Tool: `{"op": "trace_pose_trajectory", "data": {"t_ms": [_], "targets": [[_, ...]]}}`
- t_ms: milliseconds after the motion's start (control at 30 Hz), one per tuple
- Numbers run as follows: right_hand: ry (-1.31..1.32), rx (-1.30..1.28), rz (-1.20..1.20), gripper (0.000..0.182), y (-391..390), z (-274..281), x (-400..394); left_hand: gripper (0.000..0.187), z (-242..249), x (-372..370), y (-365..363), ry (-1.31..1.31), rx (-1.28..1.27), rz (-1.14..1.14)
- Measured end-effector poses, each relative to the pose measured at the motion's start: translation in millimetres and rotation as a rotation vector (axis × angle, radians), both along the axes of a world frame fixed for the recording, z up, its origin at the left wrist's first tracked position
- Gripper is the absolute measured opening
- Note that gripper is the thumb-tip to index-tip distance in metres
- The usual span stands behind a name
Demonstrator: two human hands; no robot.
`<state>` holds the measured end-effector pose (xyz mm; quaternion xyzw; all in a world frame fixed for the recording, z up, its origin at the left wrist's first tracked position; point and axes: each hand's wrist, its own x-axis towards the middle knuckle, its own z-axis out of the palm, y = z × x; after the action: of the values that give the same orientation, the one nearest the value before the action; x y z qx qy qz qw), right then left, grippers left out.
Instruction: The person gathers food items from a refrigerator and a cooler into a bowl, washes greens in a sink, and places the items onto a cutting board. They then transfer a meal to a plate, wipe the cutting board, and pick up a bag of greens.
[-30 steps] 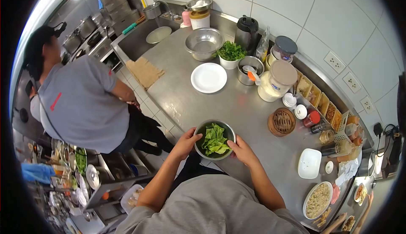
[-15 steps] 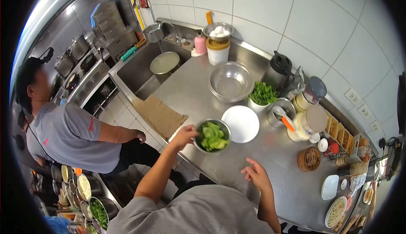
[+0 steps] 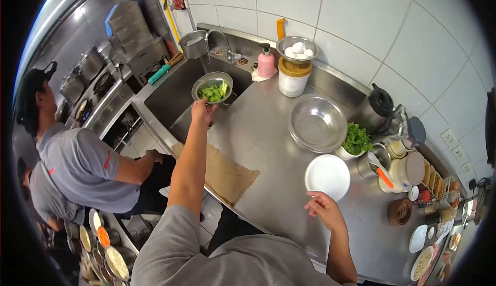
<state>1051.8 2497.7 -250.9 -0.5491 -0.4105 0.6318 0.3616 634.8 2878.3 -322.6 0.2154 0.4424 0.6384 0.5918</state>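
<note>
A metal bowl (image 3: 196,87) of green leafy vegetables (image 3: 213,93) is held out over the sink by my left hand (image 3: 203,111), which grips its near rim. The pot seen in the sink before is mostly hidden behind the bowl. Over the steel counter, my right hand (image 3: 321,206) is empty with its fingers apart, just below a white round plate (image 3: 327,176). Beyond the plate lie a perforated metal bowl (image 3: 316,122) and a white bowl of green herbs (image 3: 356,140).
A brown cloth (image 3: 227,175) lies at the counter's left edge. A co-worker (image 3: 85,157) stands at left. Near the wall are a pink pump bottle (image 3: 266,63), a bowl of eggs (image 3: 298,51) on a tub, jars and a bamboo steamer (image 3: 399,212).
My left hand has carried the bowl of greens from beside the plate to over the sink. The camera view has shifted left, and my right hand remains open near the plate.
</note>
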Motion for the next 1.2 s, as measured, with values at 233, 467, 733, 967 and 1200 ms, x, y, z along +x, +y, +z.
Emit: {"op": "trace_pose_trajectory", "data": {"t_ms": [233,467,733,967,1200], "targets": [[-0.030,-0.039,0.080,0.039,139,-13,-164,0.014,-23,-51,177,-0.081,-0.039,0.109],[-0.010,0.332,-0.066,0.040,357,-7,-257,0.009,-21,-88,259,-0.002,-0.007,0.028],[-0.759,0.902,-0.024,0.052,629,-26,-364,0.006,-11,-95,257,-0.001,-0.044,-0.133],[-1.026,0.599,0.342,0.046,692,-64,-396,0.003,-9,-112,255,0.036,-0.060,-0.281],[-0.886,0.581,0.318,0.060,718,-50,-375,0.007,-42,-117,274,-0.021,-0.162,-0.259]]}}
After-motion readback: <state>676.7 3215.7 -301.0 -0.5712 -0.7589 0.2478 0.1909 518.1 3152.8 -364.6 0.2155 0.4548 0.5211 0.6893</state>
